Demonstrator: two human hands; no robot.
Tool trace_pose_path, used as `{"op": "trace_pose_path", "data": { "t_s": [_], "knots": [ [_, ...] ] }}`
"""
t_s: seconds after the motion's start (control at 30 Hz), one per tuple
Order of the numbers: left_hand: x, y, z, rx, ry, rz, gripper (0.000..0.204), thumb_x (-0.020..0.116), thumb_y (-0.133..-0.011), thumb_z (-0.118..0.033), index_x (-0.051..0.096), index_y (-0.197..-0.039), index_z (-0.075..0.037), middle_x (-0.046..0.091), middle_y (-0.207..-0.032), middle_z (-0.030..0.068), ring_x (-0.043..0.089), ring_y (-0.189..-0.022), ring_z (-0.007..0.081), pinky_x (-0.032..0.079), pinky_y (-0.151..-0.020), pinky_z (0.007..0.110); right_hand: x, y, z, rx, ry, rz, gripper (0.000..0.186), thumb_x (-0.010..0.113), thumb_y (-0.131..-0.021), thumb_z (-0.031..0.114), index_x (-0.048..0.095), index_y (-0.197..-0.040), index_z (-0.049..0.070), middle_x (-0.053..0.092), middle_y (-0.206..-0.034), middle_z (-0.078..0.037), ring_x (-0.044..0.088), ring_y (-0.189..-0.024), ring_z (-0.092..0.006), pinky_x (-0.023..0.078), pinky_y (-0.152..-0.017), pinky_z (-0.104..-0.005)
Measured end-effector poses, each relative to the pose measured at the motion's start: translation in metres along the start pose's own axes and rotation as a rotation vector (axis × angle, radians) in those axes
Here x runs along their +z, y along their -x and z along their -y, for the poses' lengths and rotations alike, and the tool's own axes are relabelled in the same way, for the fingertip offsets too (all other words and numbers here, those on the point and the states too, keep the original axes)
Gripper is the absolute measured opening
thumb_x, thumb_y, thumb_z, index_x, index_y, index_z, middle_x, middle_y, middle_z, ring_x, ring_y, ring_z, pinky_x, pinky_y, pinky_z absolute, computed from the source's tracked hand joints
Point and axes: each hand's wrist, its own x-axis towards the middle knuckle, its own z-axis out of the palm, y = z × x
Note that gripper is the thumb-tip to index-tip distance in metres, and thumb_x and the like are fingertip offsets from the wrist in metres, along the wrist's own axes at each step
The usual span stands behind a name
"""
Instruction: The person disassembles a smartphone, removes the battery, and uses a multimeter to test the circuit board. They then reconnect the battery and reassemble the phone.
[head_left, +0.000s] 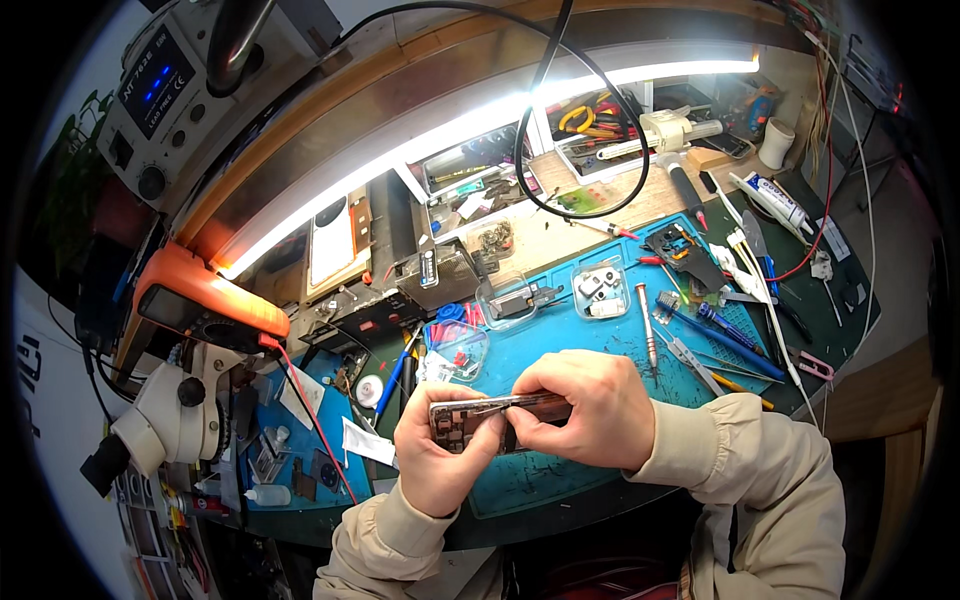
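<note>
Together, left hand (440, 455) and right hand (590, 405) pinch an opened phone (490, 415)

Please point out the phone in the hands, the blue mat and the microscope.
phone (470, 415), head view, on its open back between the hands.
blue mat (560, 345), head view, on a bare part behind the hands.
microscope (170, 410), head view, on its white body at left.
</note>
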Motion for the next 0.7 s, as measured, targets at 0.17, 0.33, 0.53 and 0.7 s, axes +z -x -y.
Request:
{"op": "trace_pose_path", "data": {
  "t_s": [0.17, 0.33, 0.53, 0.7],
  "knots": [
    [0.002, 0.000, -0.002, 0.020, -0.002, -0.002, 0.026, 0.076, -0.088, 0.003, 0.056, -0.105, -0.001, 0.071, -0.092, 0.0051, 0.068, -0.080, 0.0054, 0.056, -0.070, 0.021, 0.001, 0.000, 0.001, 0.036, -0.017, -0.008, 0.015, 0.076, -0.082, 0.024, 0.070, -0.084, 0.010, 0.070, -0.076, -0.004, 0.069, -0.071, -0.0242, 0.055, -0.061, -0.0372],
    [-0.001, 0.000, -0.003, 0.007, -0.019, 0.010, 0.027, 0.076, -0.087, 0.002, 0.056, -0.104, -0.001, 0.071, -0.091, 0.0054, 0.068, -0.080, 0.0055, 0.056, -0.070, 0.021, 0.002, 0.000, 0.002, 0.022, -0.002, 0.005, 0.016, 0.075, -0.082, 0.024, 0.068, -0.083, 0.010, 0.069, -0.075, -0.005, 0.068, -0.070, -0.0249, 0.054, -0.061, -0.0380],
    [-0.007, -0.003, 0.000, -0.002, -0.042, 0.054, 0.027, 0.077, -0.088, 0.002, 0.056, -0.105, -0.001, 0.071, -0.094, 0.0058, 0.069, -0.082, 0.0070, 0.057, -0.071, 0.022, 0.000, -0.002, 0.003, 0.036, 0.000, 0.064, 0.017, 0.079, -0.083, 0.022, 0.071, -0.087, 0.008, 0.070, -0.078, -0.007, 0.069, -0.070, -0.0258, 0.055, -0.062, -0.0363],
    [-0.017, -0.018, 0.014, -0.044, 0.006, 0.122, 0.027, 0.075, -0.090, 0.000, 0.056, -0.108, -0.002, 0.072, -0.098, 0.0071, 0.069, -0.085, 0.0088, 0.058, -0.074, 0.024, -0.004, -0.005, -0.015, -0.030, 0.018, 0.156, 0.023, 0.077, -0.089, 0.027, 0.076, -0.102, 0.007, 0.075, -0.091, -0.012, 0.072, -0.079, -0.0291, 0.056, -0.068, -0.0367]
  ]
}}
